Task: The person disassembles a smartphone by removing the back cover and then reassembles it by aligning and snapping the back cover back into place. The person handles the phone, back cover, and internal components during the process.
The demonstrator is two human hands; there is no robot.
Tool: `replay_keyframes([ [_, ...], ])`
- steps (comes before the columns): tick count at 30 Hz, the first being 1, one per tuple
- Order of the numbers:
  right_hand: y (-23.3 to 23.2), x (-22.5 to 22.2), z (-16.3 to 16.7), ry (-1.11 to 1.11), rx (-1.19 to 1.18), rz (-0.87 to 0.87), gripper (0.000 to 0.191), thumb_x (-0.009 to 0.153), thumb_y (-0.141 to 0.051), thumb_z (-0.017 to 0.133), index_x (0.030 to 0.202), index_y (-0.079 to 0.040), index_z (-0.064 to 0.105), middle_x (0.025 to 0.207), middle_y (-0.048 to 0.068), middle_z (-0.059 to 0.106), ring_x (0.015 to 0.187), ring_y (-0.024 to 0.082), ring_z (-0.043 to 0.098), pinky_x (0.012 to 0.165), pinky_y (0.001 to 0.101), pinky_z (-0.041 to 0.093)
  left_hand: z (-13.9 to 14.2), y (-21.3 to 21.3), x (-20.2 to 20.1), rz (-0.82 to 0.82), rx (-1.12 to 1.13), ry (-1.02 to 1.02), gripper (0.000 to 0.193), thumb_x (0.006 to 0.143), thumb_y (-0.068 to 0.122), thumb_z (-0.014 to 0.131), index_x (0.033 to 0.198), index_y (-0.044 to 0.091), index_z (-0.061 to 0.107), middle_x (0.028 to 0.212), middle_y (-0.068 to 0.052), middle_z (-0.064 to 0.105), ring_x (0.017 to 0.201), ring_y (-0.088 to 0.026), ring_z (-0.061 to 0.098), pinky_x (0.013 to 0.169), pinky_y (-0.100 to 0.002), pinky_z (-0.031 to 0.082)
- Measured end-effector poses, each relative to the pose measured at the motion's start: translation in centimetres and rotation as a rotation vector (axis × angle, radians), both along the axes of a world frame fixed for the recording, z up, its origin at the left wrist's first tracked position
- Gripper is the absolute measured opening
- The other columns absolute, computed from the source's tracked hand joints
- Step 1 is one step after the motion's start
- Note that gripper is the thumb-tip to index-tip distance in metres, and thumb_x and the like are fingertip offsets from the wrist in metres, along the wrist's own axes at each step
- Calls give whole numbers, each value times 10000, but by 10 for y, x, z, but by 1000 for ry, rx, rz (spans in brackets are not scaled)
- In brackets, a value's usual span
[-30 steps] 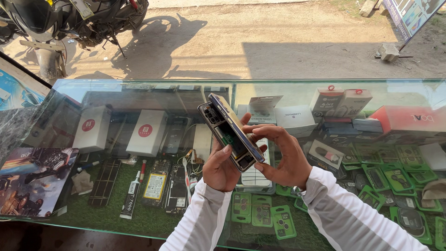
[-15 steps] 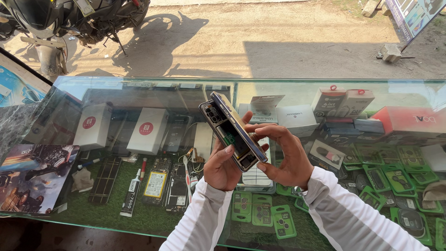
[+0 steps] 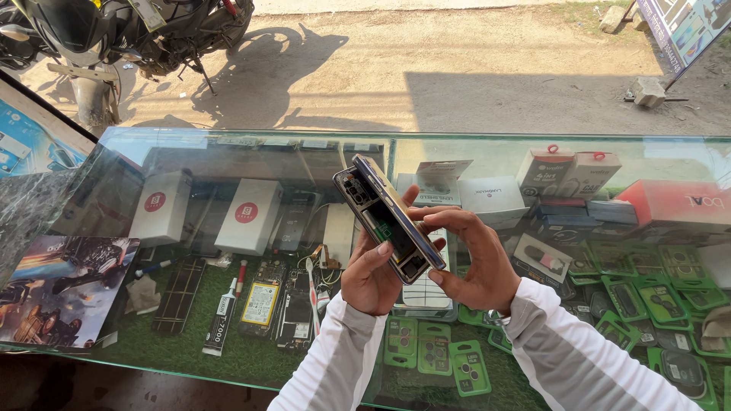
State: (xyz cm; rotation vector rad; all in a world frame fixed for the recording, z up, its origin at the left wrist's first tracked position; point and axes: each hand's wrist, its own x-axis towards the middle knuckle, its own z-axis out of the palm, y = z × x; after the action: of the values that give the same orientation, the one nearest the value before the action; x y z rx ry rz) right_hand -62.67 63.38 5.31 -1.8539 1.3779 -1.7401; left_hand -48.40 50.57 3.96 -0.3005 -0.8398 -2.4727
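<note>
View: head cam, looking down at a glass shop counter (image 3: 228, 144) w/ a sunlit dirt road beyond.
Thing in hand: smartphone (image 3: 388, 218) w/ its back cover off — battery and inner parts exposed, held tilted above the counter, near mid-frame.
Left hand (image 3: 373, 278): grips the phone's lower end from below, thumb pressed on the open back, fingers wrapped behind.
Right hand (image 3: 476, 262): fingers curled together over the phone's right edge, clamped on its side.
Progress: back already off, insides bare; no tool in either hand, no part lifted out yet — by the look of it, the inner work is yet to be done.
Inside the case: white boxes (image 3: 247, 215), opened phones on green turf, a glue tube (image 3: 219, 327), green accessory packs (image 3: 468, 365).
Around: parked motorbike (image 3: 91, 38) top left, poster (image 3: 65, 285) at left.
In the way: nothing between the hands and the phone; the glass lies between them and the spare parts.
</note>
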Motion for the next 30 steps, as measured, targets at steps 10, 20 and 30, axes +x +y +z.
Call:
replay_keyframes([
  [10, 0, -1, 2, -10, 23, 38, 646, 834, -77, 741, 1415, -79, 458, 1515, 180, 555, 1430, 305, 560, 1239, 465, 413, 6, 0, -1, 25, 29, -2, 886, 859, 69, 629, 1647, 136, 229, 1704, -199, 260, 1378, -367, 523, 1169, -585, 452],
  [20, 0, 1, 4, 1, 52, 40, 736, 740, -31, 728, 1422, -109, 460, 1510, 157, 556, 1476, 320, 519, 1248, 483, 388, 7, -1, 1, 34, 47, 1, 929, 804, 16, 615, 1645, 151, 244, 1710, -196, 259, 1352, -349, 557, 1165, -581, 455],
  [30, 1, 2, 3, -27, 84, 40, 741, 740, -32, 742, 1423, -118, 466, 1519, 147, 545, 1439, 295, 528, 1153, 441, 440, 5, -1, 0, 43, 43, -5, 922, 812, 23, 629, 1647, 138, 254, 1709, -198, 273, 1348, -350, 563, 1163, -580, 458],
])
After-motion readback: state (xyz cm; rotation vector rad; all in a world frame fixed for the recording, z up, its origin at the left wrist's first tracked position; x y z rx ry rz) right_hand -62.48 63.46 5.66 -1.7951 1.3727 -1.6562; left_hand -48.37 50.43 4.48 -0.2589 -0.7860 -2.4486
